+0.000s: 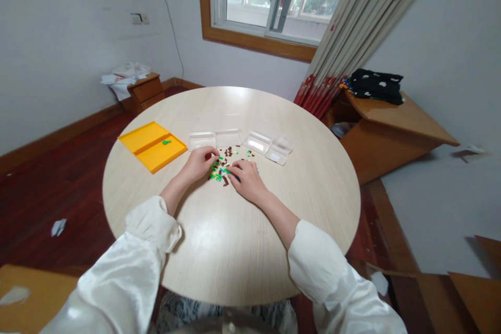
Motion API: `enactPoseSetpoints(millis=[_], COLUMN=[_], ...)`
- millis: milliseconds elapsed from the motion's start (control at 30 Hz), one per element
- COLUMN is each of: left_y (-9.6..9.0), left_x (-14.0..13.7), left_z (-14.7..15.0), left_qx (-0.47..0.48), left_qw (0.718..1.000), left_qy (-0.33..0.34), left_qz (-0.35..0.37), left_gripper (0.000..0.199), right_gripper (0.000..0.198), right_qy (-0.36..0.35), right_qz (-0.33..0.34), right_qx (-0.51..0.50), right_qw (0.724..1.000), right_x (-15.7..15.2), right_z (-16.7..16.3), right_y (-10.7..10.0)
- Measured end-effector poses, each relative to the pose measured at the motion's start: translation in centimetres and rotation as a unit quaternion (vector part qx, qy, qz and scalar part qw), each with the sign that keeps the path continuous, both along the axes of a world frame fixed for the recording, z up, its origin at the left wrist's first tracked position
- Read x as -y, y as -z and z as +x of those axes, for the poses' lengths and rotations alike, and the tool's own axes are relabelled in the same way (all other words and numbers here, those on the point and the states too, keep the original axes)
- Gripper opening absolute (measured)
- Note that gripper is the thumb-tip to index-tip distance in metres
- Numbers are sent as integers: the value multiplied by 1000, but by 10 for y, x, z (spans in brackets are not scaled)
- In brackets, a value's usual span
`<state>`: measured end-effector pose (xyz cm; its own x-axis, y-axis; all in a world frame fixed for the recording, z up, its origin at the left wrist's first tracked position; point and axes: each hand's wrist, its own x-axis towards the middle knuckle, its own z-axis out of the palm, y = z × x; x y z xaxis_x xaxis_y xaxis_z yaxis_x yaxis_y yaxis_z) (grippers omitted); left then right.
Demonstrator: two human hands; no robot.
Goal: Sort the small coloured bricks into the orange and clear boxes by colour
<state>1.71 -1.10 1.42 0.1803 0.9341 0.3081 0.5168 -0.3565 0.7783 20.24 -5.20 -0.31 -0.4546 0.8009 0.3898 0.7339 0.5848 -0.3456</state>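
Observation:
A small pile of toy building bricks [216,176], green, brown, yellow and blue, lies on the round wooden table [219,240]. At the pile's left edge, my left hand [200,163] is closed in a pinch, with a small green brick [221,157] at its fingertips. My right hand [248,179] reaches in from the right, its thumb and fingers drawn together low over the bricks. Whatever it pinches is too small to make out. Brown bricks [228,152] are scattered just beyond the hands.
Clear plastic trays [202,139] and clear compartment boxes [257,142] stand behind the bricks. To the left lies an open yellow case [145,138] with a green piece [166,142] on it. A tilted wooden cabinet [395,130] bearing dark cloth [376,86] is beyond the table's right edge.

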Motion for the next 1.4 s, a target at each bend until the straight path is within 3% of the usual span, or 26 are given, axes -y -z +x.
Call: enactPoseSetpoints(millis=[633,1067,1400], left_y=[1,-4,-3], left_x=[-2,4,3], left_z=[4,7,7], left_qx=[207,313,280], left_qw=[974,936,943], left_qy=[27,15,1], left_qz=[-88,-159,-178], left_gripper=[12,42,38], right_gripper=[10,13,16], right_qy=[19,15,2], right_qz=[-10,4,42], right_qx=[-73,-123,-182], right_qw=[997,992,982], right_x=[-3,-5,-7], right_z=[4,5,7], right_y=[2,3,8])
